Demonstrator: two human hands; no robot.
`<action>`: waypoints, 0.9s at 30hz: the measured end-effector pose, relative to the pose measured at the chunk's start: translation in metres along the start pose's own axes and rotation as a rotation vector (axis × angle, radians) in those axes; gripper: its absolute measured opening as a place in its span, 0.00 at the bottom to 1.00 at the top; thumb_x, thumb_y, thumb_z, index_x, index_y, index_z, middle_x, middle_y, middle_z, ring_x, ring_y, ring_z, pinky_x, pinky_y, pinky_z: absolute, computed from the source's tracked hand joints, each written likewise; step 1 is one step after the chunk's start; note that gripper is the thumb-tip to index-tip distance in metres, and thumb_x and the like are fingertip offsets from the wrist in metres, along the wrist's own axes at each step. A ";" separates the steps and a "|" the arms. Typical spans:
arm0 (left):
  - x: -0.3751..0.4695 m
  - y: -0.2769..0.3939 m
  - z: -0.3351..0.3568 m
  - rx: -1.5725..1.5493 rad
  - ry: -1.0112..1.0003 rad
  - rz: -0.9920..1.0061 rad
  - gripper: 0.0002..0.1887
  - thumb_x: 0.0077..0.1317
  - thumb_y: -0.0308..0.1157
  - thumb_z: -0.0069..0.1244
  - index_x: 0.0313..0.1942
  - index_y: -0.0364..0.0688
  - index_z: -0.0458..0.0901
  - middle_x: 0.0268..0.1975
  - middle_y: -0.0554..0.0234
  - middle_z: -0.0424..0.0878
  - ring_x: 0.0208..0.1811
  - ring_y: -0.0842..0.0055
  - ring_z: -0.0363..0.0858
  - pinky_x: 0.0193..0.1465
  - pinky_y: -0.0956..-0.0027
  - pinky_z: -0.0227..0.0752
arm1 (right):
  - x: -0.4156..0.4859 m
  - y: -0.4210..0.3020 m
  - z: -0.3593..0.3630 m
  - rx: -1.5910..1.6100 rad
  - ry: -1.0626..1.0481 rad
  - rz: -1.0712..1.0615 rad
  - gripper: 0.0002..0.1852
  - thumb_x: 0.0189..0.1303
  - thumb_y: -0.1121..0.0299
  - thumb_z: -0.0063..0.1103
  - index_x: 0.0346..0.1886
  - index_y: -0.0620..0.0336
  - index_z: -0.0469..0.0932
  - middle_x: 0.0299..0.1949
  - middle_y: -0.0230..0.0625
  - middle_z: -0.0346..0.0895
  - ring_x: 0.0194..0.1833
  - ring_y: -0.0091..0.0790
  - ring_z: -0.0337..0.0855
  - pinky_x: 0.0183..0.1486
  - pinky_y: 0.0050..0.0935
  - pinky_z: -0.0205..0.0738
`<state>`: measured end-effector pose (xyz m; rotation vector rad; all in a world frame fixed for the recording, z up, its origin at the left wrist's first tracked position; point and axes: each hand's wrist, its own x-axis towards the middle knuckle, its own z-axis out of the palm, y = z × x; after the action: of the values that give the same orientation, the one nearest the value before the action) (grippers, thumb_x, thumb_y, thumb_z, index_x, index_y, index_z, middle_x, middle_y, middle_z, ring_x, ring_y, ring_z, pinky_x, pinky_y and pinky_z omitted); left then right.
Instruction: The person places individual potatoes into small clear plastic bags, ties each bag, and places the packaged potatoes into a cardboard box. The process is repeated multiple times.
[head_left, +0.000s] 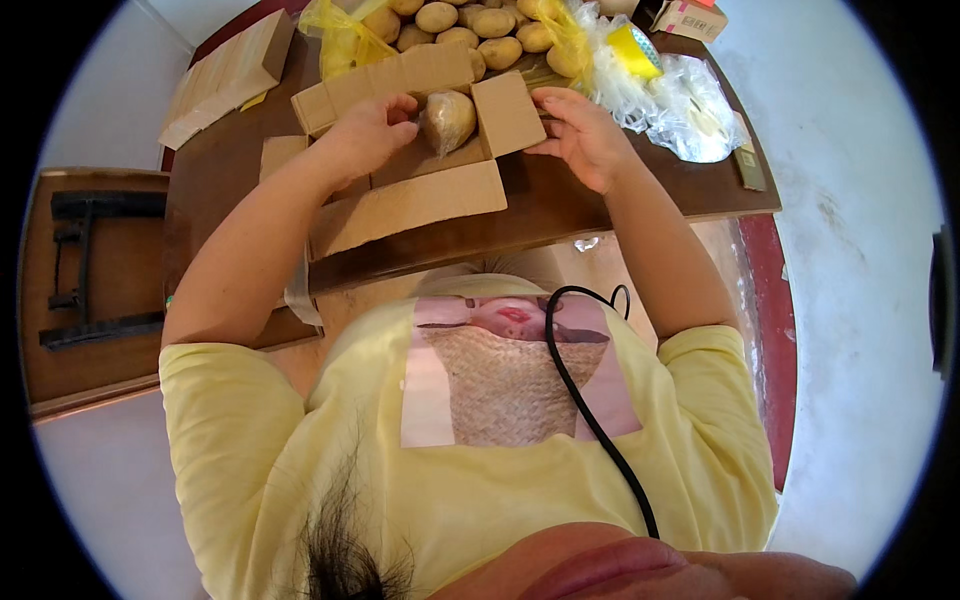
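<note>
An open cardboard box (409, 217) lies before me on the brown table, its flaps spread out. Inside it rests a potato (450, 120) wrapped in clear plastic film. Just left of the potato is my left hand (367, 139), over the box, with thumb and fingers curled apart and nothing seen between them. My right hand (589, 139) is at the outer edge of the box's right flap (510, 114). Its fingers are spread and seem to touch the flap's edge, without a clear grip on it.
Several loose potatoes (493, 22) lie beyond the box among yellow plastic bags (341, 37). At right are clear plastic bags (697, 112) and a roll of yellow tape (634, 51). A stack of flat cardboard (229, 79) stands at left. A black cable (592, 420) hangs over my shirt.
</note>
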<state>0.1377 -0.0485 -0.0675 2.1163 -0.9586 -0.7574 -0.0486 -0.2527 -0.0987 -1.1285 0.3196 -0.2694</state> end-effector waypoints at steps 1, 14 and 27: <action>-0.002 0.002 -0.001 -0.007 -0.011 0.006 0.22 0.61 0.31 0.50 0.55 0.34 0.69 0.49 0.55 0.76 0.50 0.71 0.73 0.55 0.70 0.66 | -0.003 -0.002 -0.003 -0.030 0.021 -0.011 0.18 0.62 0.65 0.50 0.53 0.62 0.68 0.49 0.37 0.71 0.48 0.34 0.73 0.47 0.37 0.72; -0.016 0.010 -0.007 0.040 0.011 0.146 0.18 0.61 0.32 0.50 0.51 0.38 0.72 0.43 0.61 0.77 0.44 0.77 0.74 0.50 0.72 0.68 | -0.037 -0.016 -0.065 -0.524 0.129 0.071 0.13 0.60 0.68 0.51 0.46 0.65 0.73 0.39 0.35 0.76 0.33 0.24 0.76 0.34 0.21 0.71; 0.019 0.101 0.007 0.461 0.188 0.640 0.07 0.60 0.31 0.51 0.35 0.37 0.78 0.31 0.63 0.76 0.37 0.73 0.74 0.40 0.72 0.67 | 0.028 -0.084 -0.135 -1.066 0.686 -0.551 0.15 0.55 0.60 0.56 0.39 0.60 0.79 0.35 0.38 0.81 0.35 0.33 0.81 0.40 0.30 0.73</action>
<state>0.1027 -0.1161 0.0026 1.9990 -1.7001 -0.0115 -0.0786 -0.4097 -0.0776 -2.1625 0.8094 -1.0673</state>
